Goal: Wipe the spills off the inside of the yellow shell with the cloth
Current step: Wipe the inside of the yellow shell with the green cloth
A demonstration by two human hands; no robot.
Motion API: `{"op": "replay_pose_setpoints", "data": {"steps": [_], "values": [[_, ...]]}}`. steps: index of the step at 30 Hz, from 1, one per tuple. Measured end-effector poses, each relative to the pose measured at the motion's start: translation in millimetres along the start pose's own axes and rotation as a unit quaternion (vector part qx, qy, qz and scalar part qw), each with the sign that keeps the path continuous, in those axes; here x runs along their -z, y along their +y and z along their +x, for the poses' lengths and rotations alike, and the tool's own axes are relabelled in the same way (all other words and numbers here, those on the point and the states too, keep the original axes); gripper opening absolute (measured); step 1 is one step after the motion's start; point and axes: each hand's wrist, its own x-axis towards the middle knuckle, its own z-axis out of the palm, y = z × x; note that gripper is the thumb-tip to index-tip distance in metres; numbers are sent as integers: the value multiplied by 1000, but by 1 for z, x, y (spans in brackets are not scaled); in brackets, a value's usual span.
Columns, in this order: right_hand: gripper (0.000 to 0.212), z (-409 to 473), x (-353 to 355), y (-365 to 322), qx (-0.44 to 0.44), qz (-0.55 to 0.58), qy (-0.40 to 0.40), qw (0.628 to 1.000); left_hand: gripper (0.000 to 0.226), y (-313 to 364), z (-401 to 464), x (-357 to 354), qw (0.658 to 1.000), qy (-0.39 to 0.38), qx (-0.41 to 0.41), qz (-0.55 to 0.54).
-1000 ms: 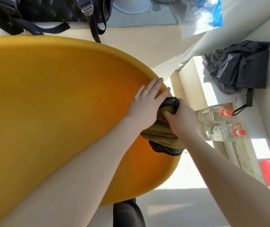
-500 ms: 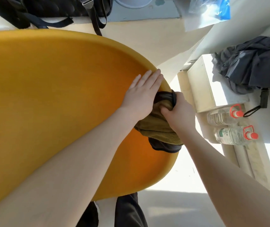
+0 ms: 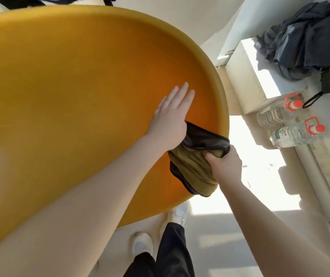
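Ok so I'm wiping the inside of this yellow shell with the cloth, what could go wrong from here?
Three risks, as far as the view shows:
1. The cloth hangs over the rim of the yellow shell, bunched in the right hand, so the wipe may cover little of the inside.
2. The left hand presses flat on the shell, which might tilt or shift.
3. Two water bottles lie on the floor close by, so a step sideways could kick them.

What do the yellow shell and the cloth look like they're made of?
Yellow shell: probably moulded plastic or fibreglass with a matte, even finish; it has a smooth curved surface and a rounded rim. Cloth: soft olive fabric, likely microfibre or terry, with a dark bound edge; it folds and bunches where the right hand grips it.
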Motion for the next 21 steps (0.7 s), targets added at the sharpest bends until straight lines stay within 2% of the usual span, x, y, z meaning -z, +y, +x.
{"op": "replay_pose_setpoints", "data": {"steps": [3,7,13,17,21], "values": [[34,4,5,-19,32,12,71,997,68,-17,-44,-23,999,-41,10,-3],[48,13,7,-33,102,10,109,989,63,-41,-87,-51,997,-75,27,-9],[48,16,-16,-15,131,32,194,972,58,-73,-126,-115,997,-65,30,0],[44,16,-23,2,146,51,206,966,55,-93,-166,-165,996,-37,27,72],[41,2,-44,27,137,98,240,956,66,-124,-192,-207,990,-28,-3,136]]}}
